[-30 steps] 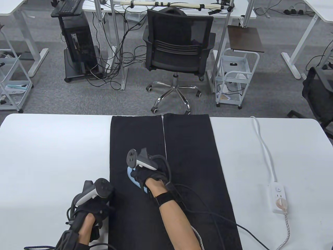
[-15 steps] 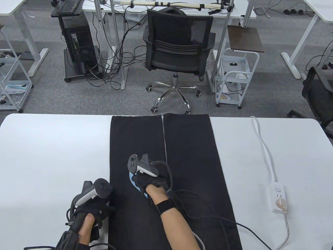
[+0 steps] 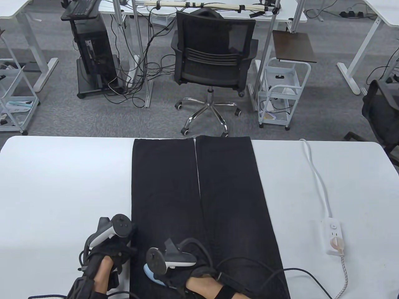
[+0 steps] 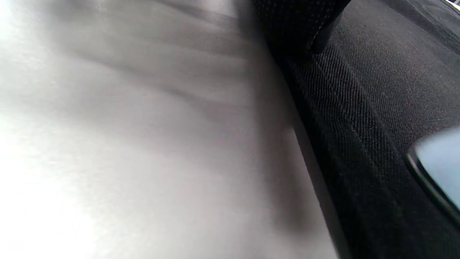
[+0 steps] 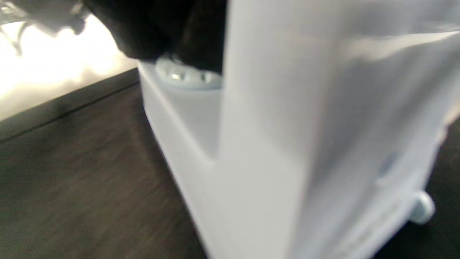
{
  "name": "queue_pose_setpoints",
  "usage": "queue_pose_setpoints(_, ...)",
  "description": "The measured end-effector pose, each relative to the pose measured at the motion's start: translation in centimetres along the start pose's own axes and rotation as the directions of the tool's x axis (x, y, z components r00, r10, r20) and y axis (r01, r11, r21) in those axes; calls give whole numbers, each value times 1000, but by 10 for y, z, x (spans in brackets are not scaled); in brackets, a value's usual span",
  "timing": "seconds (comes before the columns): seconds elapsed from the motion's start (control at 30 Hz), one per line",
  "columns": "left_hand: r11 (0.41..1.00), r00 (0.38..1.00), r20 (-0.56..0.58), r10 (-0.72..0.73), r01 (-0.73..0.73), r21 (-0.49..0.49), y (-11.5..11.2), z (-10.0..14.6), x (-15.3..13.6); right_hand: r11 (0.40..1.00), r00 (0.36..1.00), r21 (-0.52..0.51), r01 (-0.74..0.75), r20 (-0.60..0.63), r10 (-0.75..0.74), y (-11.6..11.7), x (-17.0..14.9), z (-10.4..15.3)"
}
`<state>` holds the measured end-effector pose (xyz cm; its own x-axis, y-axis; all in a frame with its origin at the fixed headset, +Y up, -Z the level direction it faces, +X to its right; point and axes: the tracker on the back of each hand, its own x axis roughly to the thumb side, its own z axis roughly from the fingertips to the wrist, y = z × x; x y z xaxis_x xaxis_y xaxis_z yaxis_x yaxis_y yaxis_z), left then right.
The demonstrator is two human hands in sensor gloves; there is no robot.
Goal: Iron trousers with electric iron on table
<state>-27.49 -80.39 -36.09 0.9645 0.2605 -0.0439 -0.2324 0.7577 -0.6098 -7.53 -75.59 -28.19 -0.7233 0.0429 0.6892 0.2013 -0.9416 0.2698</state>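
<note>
Black trousers (image 3: 199,199) lie flat on the white table (image 3: 62,187), legs pointing to the far edge. My right hand (image 3: 184,274) grips the light blue iron (image 3: 152,275), which sits on the left trouser leg near the front edge. The iron fills the right wrist view (image 5: 287,151), blurred, with my fingers (image 5: 161,32) over its top. My left hand (image 3: 109,252) rests at the left edge of the trousers near the front. In the left wrist view the trouser edge (image 4: 359,118) runs beside the table, and the iron's tip (image 4: 438,165) shows at the right.
A white power strip (image 3: 333,236) with a plug in it lies on the table's right side; its white cable (image 3: 318,177) runs to the far edge. The iron's braided cord (image 3: 343,277) trails to the front. An office chair (image 3: 212,56) stands beyond the table.
My right hand has pulled the iron back along the left trouser leg toward the front edge of the table. My left hand has stayed in place.
</note>
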Motion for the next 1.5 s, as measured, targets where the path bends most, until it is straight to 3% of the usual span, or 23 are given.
queue_pose_setpoints(0.13, 1000, 1000, 1, 0, 0, -1, 0, 0, 0, 1000, 999, -11, -19, 29, 20, 4, 7, 10)
queue_pose_setpoints(0.3, 1000, 1000, 5, 0, 0, 1, 0, 0, -1, 1000, 1000, -11, 16, 15, -16, 0, -3, -2)
queue_pose_setpoints(0.7, 1000, 1000, 19, 12, -12, -1, -1, 0, -2, 990, 942, -54, 129, -306, -139, -46, -106, -108)
queue_pose_setpoints(0.93, 1000, 1000, 19, 12, -12, -2, -1, -1, -2, 981, 877, -90, 170, -441, -192, -58, -140, -138)
queue_pose_setpoints(1.17, 1000, 1000, 19, 13, -13, -5, -1, -1, -2, 980, 851, -101, 171, -486, -199, -58, -138, -134)
queue_pose_setpoints(1.5, 1000, 1000, 19, 11, -11, -7, -1, -1, -2, 991, 943, -42, 123, -305, -130, -36, -88, -86)
